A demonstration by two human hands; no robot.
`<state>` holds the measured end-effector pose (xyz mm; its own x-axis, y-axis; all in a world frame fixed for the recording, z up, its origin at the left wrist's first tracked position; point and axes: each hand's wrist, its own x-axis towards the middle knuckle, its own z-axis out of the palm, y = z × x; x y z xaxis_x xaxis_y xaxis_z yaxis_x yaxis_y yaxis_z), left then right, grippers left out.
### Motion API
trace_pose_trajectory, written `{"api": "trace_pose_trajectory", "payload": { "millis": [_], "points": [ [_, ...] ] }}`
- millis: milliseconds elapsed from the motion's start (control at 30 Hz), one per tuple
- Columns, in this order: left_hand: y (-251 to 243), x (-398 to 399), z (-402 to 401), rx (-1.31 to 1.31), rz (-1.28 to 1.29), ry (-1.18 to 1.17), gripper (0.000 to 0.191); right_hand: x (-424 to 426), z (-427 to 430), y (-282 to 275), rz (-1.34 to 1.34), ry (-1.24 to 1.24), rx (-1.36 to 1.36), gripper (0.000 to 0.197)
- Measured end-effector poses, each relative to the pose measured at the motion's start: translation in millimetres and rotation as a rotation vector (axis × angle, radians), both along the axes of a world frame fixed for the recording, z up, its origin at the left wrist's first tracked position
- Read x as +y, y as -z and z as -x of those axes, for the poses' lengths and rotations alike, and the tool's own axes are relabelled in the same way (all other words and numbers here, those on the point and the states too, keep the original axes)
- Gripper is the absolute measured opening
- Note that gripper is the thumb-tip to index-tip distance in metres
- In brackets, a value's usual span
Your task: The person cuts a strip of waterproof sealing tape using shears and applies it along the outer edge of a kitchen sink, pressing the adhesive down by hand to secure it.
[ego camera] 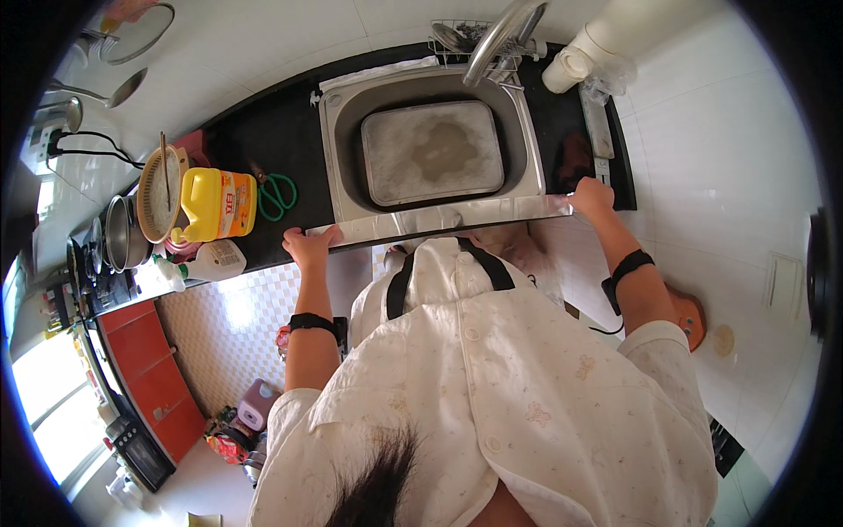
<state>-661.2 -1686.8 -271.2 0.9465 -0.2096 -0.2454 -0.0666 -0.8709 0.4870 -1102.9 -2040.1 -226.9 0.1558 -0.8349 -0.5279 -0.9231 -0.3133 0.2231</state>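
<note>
A long, shiny, see-through or metallic strip (pixel 421 219) stretches along the front edge of the steel sink (pixel 327 151). At its left end, my left hand (pixel 308 247) grips it, with the thumb on its face. The fingers of my right hand (pixel 591 197) pinch the other end near the counter's right side. Inside the sink sits a rectangular basin (pixel 498 181) full of cloudy, foamy water. Above it arches a metal faucet (pixel 490 49). Whether the strip is stuck to the sink edge, I cannot tell.
Left of the sink are green-handled scissors (pixel 276 197), a yellow jug (pixel 218 204), a white spray bottle (pixel 214 260) and a beige strainer basket (pixel 157 197). A wire rack (pixel 454 56) stands behind the sink. A white pipe (pixel 589 56) rises at the back right.
</note>
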Motion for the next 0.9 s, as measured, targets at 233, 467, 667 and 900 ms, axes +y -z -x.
{"api": "trace_pose_trajectory", "payload": {
  "millis": [233, 467, 667, 900],
  "points": [
    [9, 4, 2, -0.032, 0.026, 0.033, 0.088, 0, 3, -1, -0.021, 0.061, 0.012, 0.055],
    [35, 19, -9, -0.145, 0.005, 0.063, 0.092, -3, -1, -2, -0.013, 0.027, 0.015, 0.057],
    [28, 12, -9, -0.114, -0.024, 0.085, 0.086, 0, 0, -5, 0.015, 0.007, -0.027, 0.047],
    [-25, -18, 4, -0.254, 0.002, 0.263, 0.069, 5, -3, -30, -0.107, -0.357, -0.185, 0.039]
  ]
}}
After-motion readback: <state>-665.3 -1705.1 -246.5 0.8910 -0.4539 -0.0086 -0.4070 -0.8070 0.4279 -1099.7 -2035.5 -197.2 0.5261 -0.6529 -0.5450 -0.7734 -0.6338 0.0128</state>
